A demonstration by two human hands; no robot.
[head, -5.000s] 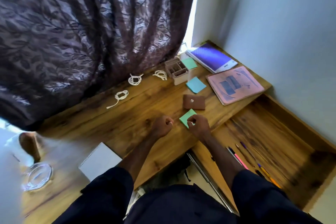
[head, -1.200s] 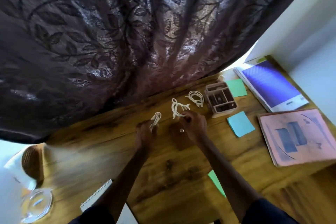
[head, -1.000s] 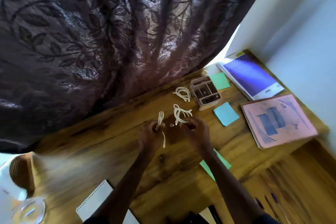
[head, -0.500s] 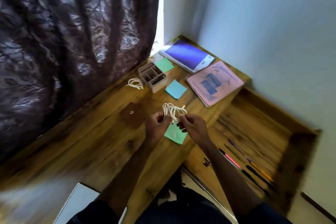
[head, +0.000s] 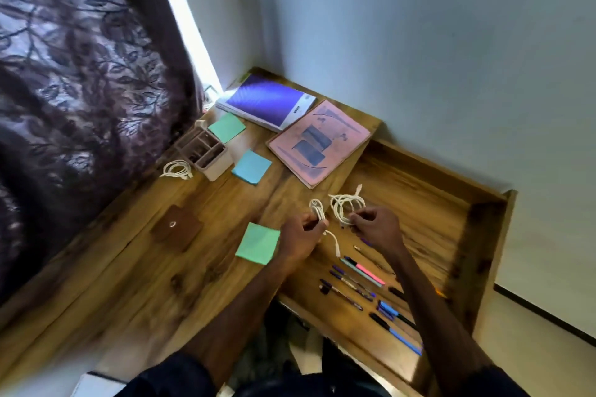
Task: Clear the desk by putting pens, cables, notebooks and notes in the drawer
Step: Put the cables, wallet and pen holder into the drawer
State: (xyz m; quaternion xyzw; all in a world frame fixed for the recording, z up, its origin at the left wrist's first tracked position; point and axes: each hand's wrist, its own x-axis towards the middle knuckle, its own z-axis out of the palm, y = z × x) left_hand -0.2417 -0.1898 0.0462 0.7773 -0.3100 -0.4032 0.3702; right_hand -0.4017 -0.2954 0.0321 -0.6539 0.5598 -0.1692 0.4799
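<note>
My left hand (head: 298, 237) grips a coiled white cable (head: 317, 209) whose plug end dangles below it. In my right hand (head: 375, 224) is a second coiled white cable (head: 345, 206). Both hands hover at the desk's right edge, over the open wooden drawer (head: 477, 235), where several pens (head: 361, 280) lie. A third white cable (head: 176, 169) rests on the desk by the curtain. On the desk are a purple notebook (head: 267, 100), a pink notebook (head: 319, 142), two green note pads (head: 258, 242) (head: 226, 127) and a blue note pad (head: 251, 167).
A compartmented beige organiser (head: 206, 153) stands near the curtain (head: 80, 90). A brown leather pouch (head: 177, 227) lies mid-desk. A white spiral pad corner (head: 93, 385) shows at the bottom left. The wall (head: 419, 58) borders desk and drawer on the right.
Both hands picked up one cable each near the curtain and carried them rightward from the desk's middle to above the open drawer. The view swung right with them.
</note>
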